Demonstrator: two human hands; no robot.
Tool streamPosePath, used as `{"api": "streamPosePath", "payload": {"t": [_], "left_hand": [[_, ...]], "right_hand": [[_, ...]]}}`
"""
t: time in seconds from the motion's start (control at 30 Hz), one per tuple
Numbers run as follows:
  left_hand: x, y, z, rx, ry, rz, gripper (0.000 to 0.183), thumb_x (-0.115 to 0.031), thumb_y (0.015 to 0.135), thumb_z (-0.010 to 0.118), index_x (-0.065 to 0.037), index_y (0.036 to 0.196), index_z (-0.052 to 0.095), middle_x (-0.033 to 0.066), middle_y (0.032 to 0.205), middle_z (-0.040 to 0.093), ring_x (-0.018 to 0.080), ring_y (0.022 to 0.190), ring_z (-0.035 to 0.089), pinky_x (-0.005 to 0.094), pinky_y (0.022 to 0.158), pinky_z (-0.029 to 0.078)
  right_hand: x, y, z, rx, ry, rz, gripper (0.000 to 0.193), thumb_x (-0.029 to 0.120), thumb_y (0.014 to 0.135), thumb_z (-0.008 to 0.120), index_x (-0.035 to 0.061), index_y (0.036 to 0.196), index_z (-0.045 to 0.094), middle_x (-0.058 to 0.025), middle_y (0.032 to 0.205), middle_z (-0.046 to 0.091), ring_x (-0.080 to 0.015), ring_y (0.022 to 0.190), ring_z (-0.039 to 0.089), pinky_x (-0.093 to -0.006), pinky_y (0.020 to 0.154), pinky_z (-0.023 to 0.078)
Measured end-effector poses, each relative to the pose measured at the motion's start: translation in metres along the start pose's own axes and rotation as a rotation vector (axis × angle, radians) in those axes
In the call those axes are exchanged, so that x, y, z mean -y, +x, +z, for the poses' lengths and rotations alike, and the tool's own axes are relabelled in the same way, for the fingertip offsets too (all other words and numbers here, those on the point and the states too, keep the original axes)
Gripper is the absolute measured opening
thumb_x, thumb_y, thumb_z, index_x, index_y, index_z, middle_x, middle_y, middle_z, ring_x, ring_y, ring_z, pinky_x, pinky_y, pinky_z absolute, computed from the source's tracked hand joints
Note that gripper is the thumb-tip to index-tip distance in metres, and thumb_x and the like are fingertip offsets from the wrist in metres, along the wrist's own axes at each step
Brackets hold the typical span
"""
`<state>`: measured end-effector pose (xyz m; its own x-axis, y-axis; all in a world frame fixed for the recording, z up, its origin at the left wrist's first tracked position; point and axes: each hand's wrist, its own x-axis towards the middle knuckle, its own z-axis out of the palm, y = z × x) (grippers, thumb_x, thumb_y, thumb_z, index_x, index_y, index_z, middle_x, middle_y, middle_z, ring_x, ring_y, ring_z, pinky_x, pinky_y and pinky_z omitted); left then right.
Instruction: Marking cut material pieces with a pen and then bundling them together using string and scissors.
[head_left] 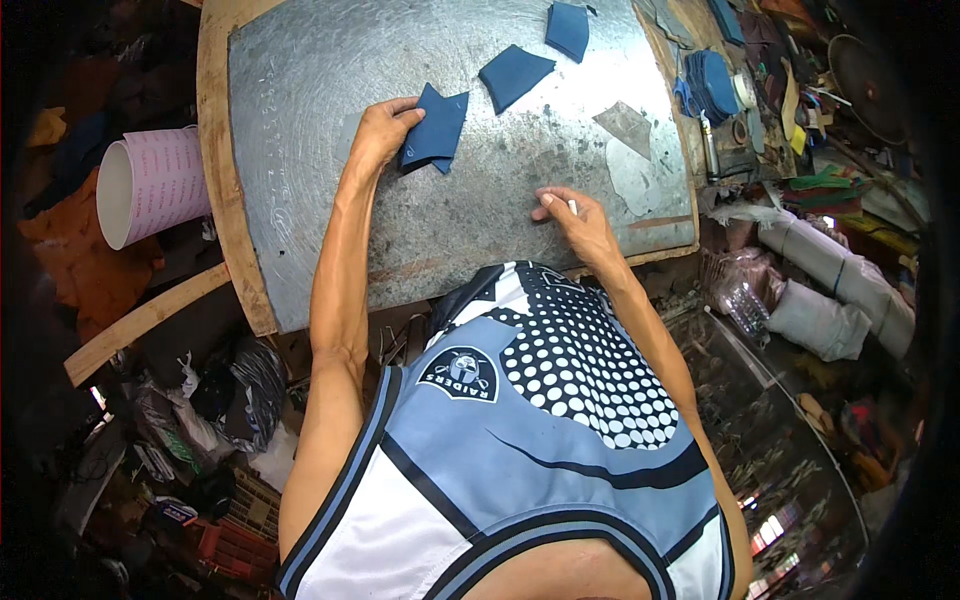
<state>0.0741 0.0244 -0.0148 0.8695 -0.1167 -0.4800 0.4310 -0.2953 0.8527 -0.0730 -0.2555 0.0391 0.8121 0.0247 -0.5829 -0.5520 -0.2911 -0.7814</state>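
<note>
**Left hand [385, 132] on the blue pieces [438, 125], right hand [582, 222] apart with a white stick [573, 207]**

The blue pieces lie stacked, slightly out of line, on the left half of the metal tabletop [450, 220]. Their long axis runs mostly near to far, the far end leaning right. The left hand is the nearer one, pinching their left edge between thumb and fingers. From the right hand they lie to the left and farther off, well apart, with tabletop between. The right hand's fingers are curled around the white stick.

Just beyond the held pieces, to the far right, lies a second blue stack [515, 78], then a third blue stack [568, 32]. A brownish flat piece [624, 128] and a pale flat piece [630, 177] lie to the right, beyond the right hand. Neither they nor the stacks stand between it and the held pieces.
</note>
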Motion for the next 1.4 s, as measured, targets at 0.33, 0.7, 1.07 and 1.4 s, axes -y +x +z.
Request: {"api": "streamPosePath", "payload": {"t": [0.33,0.7,1.07,1.4], "left_hand": [[-0.004,-0.003,0.004,-0.093,0.062,0.017,0.035,-0.011,0.085,0.068,0.004,0.116,0.066,0.0199,0.104,0.070,0.0252,0.088,0.070,0.0305,0.079,0.054],[-0.047,0.032,0.067,-0.282,0.757,0.584,0.038,-0.024,0.089,0.063,0.005,0.114,0.063,0.0257,0.100,0.067,0.0419,0.097,0.063,0.0462,0.086,0.050],[-0.071,0.088,0.090,0.118,0.768,0.171,0.048,-0.027,0.077,0.077,0.003,0.113,0.065,0.0246,0.101,0.068,0.0372,0.091,0.068,0.0438,0.081,0.053],[-0.026,-0.002,0.126,0.413,0.294,0.361,0.051,-0.026,0.080,0.074,-0.001,0.122,0.062,0.0218,0.109,0.068,0.0287,0.100,0.065,0.0369,0.087,0.051]], "right_hand": [[-0.018,0.004,0.007,0.036,-0.017,0.032,0.037,0.030,0.096,0.056,-0.0001,0.114,0.066,-0.0059,0.086,0.072,-0.0101,0.082,0.058,-0.0259,0.080,0.041],[-0.018,0.011,0.005,0.076,0.072,0.084,0.038,0.034,0.098,0.051,0.0015,0.111,0.067,-0.0040,0.076,0.069,-0.0034,0.045,0.036,-0.0221,0.038,0.027],[-0.016,0.012,0.006,0.135,0.153,0.189,0.037,0.032,0.099,0.050,0.0012,0.115,0.064,-0.0045,0.072,0.067,-0.0047,0.041,0.036,-0.0221,0.036,0.028],[-0.030,-0.023,-0.025,0.268,0.254,0.224,0.042,0.036,0.102,0.046,-0.0025,0.102,0.064,-0.0062,0.065,0.061,-0.0039,0.036,0.034,-0.0202,0.034,0.024]]}}
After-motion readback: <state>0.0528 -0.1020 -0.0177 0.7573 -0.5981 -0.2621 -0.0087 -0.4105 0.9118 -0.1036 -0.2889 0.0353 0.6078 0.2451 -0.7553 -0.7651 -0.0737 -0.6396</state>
